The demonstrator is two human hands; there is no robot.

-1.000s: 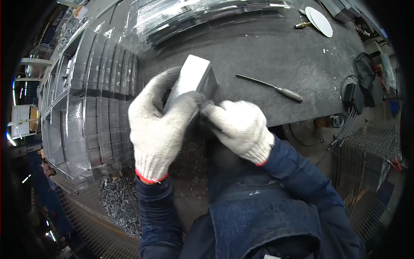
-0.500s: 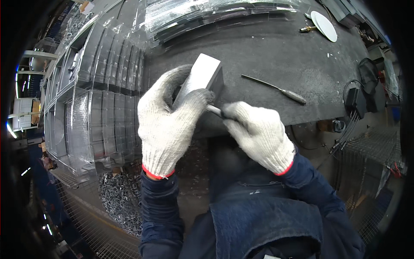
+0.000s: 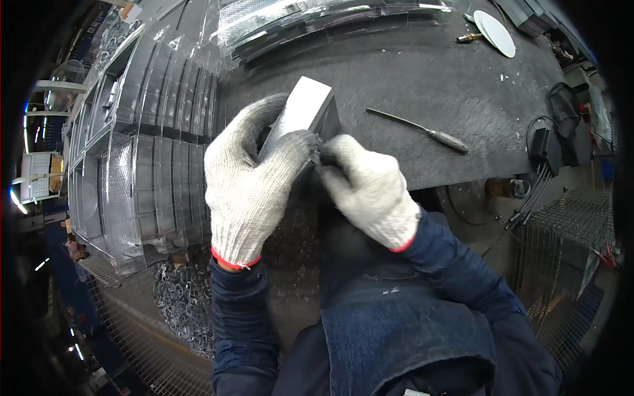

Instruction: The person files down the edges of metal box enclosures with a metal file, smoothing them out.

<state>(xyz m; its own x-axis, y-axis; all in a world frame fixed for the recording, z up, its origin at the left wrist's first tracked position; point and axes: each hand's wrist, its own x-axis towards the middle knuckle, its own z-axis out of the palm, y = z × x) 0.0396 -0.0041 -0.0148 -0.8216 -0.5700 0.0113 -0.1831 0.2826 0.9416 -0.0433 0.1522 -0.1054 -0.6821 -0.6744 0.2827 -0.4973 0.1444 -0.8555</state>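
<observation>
A rectangular metal block or box [image 3: 307, 105] stands tilted over the near edge of the dark workbench, its pale face catching the light. My left hand [image 3: 246, 175], in a white knit glove with grey fingers, is wrapped round it with the thumb along the near side. My right hand [image 3: 370, 188], gloved alike, has its fingers pinched together at the block's lower right edge, touching the left thumb. What those fingers hold is hidden. To the right, a thin-shafted hand tool with a thick metal handle [image 3: 448, 140] lies on the workbench, apart from both hands.
Stacked metal frames in clear film [image 3: 155, 191] rise at the left. More film-wrapped metal pieces [image 3: 317, 30] lie along the back. A white disc [image 3: 494, 34] is at the far right, black cables [image 3: 543, 173] hang at the right edge, and small metal parts [image 3: 185, 307] are heaped lower left.
My right hand has moved left and up against the left thumb, and the short grey rod seen between the hands is now hidden. The left hand and block have shifted slightly left.
</observation>
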